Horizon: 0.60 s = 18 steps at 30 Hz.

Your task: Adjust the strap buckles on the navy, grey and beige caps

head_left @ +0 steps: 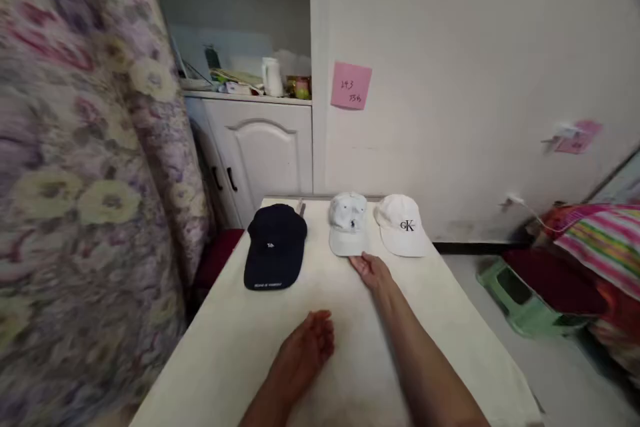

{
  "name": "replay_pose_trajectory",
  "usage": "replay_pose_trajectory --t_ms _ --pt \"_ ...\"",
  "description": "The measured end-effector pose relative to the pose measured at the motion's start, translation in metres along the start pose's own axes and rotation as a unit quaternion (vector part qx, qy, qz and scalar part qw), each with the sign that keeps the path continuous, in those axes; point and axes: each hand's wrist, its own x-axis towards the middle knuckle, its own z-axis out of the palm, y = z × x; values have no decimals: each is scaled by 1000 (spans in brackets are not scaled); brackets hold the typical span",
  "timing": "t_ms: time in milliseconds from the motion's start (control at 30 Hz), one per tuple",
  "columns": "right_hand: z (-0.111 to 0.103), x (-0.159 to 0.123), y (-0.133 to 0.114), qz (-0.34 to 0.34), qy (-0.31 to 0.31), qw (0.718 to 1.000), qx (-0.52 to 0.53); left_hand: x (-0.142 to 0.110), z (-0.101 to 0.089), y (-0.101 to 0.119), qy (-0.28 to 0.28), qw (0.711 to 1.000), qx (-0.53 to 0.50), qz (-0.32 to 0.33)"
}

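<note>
Where the table (225,340) stretched, a navy cap (275,260) lay at its eleven o'clock, a white cap (399,221) at one and a pale cap (346,213), not yet picked up, at twelve; the left hand (306,345) hung half-curled, empty, at seven; the right hand (371,271) met the pale brim (345,244), pinch unclear.

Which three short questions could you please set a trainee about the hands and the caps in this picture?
1. Which hand's fingers are nearest the middle cap?
2. True or false: the left hand is gripping a cap.
3. As the camera sees them, the dark cap lies (a) leftmost of the three, (b) between the other two, (c) rightmost.

Key: 1. The right hand. 2. False. 3. a.
</note>
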Motion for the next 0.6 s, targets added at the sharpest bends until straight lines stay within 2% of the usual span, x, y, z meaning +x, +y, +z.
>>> replay_pose_trajectory --t_ms 167,300,433,600 --pt "5 -2 8 -18 6 1000 -23 -1 2 1 -8 1000 8 4" --pt "6 -7 15 -58 17 996 -67 -1 -1 1 -26 1000 8 10" --pt "5 -22 30 -136 25 982 -127 -2 -1 1 -26 1000 7 13" --pt "-2 -55 52 -246 8 946 -210 -2 0 -1 -29 999 4 21"
